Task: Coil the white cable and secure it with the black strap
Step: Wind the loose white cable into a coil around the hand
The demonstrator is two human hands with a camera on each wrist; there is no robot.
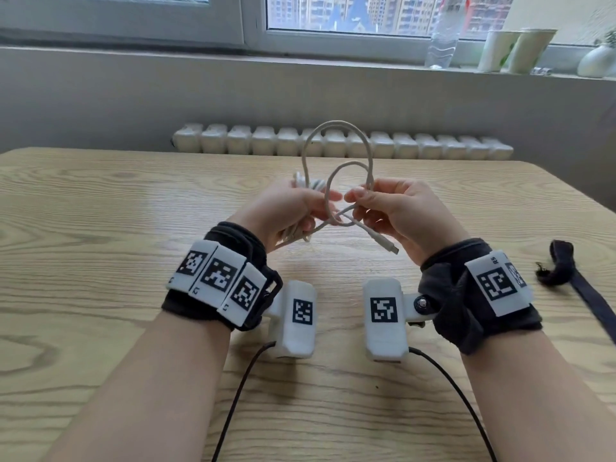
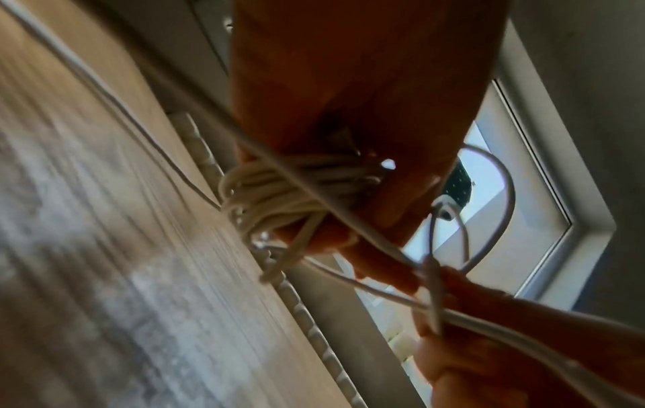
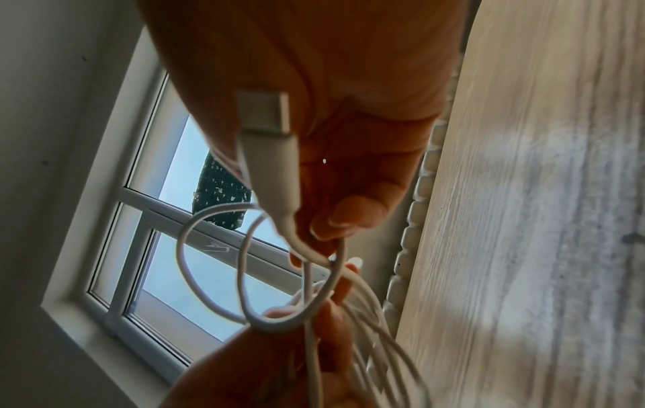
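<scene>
My left hand (image 1: 300, 208) grips a bundle of white cable (image 1: 336, 128) coils above the wooden table (image 1: 100, 211); the coils (image 2: 279, 198) show wrapped inside its fist. My right hand (image 1: 376, 201) pinches the loose end of the cable, and two loops rise between the hands. The cable's plug (image 1: 388, 245) hangs below my right palm, large in the right wrist view as a metal tip (image 3: 265, 113). The black strap (image 1: 573, 278) lies flat on the table to the right of my right wrist, untouched.
A white radiator (image 1: 333, 141) runs behind the table's far edge. On the windowsill stand a plastic bottle (image 1: 441, 38), two paper cups (image 1: 516, 50) and a small vase (image 1: 596, 60). Black sensor wires (image 1: 233, 401) trail from both wrist units toward me.
</scene>
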